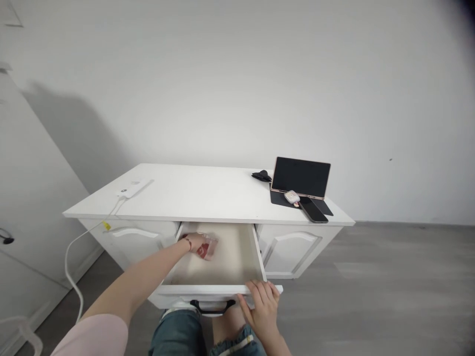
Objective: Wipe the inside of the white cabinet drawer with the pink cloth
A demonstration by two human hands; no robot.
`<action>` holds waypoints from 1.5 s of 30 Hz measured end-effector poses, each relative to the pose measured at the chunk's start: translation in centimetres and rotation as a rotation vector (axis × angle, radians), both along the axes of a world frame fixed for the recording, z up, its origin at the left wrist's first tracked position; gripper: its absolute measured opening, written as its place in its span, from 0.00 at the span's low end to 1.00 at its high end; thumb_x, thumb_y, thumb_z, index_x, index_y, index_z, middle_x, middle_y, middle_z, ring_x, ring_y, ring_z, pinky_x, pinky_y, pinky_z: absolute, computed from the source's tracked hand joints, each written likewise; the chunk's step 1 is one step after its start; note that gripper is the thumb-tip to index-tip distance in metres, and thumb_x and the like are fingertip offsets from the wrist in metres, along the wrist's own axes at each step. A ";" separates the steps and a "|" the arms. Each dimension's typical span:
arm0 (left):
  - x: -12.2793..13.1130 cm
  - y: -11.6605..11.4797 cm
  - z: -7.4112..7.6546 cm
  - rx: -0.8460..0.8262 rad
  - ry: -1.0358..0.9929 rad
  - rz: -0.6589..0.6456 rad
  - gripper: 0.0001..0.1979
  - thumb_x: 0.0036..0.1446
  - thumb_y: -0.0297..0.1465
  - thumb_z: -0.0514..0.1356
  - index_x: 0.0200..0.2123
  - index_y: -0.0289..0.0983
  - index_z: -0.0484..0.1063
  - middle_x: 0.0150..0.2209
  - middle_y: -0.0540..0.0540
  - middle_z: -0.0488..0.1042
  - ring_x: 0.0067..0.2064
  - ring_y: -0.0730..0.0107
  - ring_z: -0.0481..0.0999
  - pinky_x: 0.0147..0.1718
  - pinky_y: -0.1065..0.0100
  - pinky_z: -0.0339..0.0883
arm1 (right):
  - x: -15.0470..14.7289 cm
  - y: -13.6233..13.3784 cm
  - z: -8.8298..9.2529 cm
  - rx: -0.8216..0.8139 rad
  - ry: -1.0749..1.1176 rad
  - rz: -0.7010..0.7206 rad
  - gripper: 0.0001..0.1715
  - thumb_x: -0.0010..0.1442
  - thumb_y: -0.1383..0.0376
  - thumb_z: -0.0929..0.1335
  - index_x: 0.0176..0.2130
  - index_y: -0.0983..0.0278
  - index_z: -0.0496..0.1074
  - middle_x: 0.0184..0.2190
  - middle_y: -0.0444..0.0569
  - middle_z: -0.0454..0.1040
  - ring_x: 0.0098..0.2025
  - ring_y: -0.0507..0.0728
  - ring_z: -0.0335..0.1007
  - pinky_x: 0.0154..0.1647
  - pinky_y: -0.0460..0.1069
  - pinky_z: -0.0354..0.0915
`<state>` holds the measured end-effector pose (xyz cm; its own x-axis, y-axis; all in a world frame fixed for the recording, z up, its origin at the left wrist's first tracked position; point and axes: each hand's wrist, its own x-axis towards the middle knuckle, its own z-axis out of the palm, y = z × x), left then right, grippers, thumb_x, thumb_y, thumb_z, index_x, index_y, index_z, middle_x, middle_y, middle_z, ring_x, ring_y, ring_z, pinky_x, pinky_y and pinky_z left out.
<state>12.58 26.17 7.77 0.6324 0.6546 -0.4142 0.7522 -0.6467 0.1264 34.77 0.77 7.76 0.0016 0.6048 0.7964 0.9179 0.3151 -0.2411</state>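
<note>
Here, inside the pulled-out drawer [237,254], the left hand [195,242] has its fingers closed around the near-left part of a clear and red packet [210,248]. The packet sticks out to the right of the fingers, at the drawer's left side; whether it touches the bottom, I cannot tell. The right hand [261,302] grips the drawer's front edge near its right corner, fingers bent over the top.

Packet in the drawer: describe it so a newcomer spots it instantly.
Find the white desk against the wall, then its pulled-out middle drawer. Inside, toward the left, the left hand holds the packet. Its see-through wrap with red patches sets it apart from the plain, pale drawer.
</note>
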 end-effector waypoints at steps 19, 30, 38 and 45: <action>-0.9 -7.5 1.8 -0.634 0.307 0.080 0.11 0.31 0.25 0.61 0.25 0.40 0.75 0.15 0.51 0.69 0.18 0.58 0.70 0.19 0.55 0.68 | -0.1 -1.0 0.9 -0.123 -0.026 0.007 0.13 0.64 0.58 0.61 0.40 0.63 0.69 0.34 0.48 0.73 0.39 0.57 0.66 0.50 0.55 0.53; -5.3 -10.5 11.0 -0.194 -0.221 0.135 0.16 0.46 0.25 0.51 0.40 0.39 0.68 0.33 0.49 0.74 0.35 0.66 0.72 0.34 0.67 0.65 | 1.7 -1.5 1.9 -0.239 -0.079 0.155 0.14 0.65 0.62 0.61 0.47 0.62 0.68 0.41 0.49 0.73 0.44 0.56 0.66 0.50 0.54 0.55; -12.2 -24.2 10.4 0.530 -0.696 0.748 0.19 0.56 0.34 0.49 0.52 0.44 0.62 0.51 0.45 0.70 0.48 0.60 0.72 0.43 0.65 0.65 | 3.1 -1.9 0.8 -0.184 -0.005 0.031 0.12 0.63 0.59 0.62 0.44 0.61 0.69 0.43 0.50 0.73 0.47 0.58 0.66 0.55 0.58 0.53; -7.9 -29.2 -2.1 0.577 -0.887 1.065 0.12 0.50 0.32 0.51 0.39 0.36 0.63 0.35 0.40 0.70 0.36 0.55 0.73 0.36 0.56 0.68 | 2.7 -1.7 0.4 -0.191 0.062 0.014 0.11 0.62 0.58 0.63 0.41 0.60 0.71 0.39 0.48 0.74 0.44 0.59 0.67 0.55 0.61 0.52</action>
<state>4.65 -3.07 5.70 -0.3316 0.8925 0.3056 0.7076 0.0210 0.7063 37.43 -0.90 8.17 0.0374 0.7455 0.6655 0.8953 0.2708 -0.3536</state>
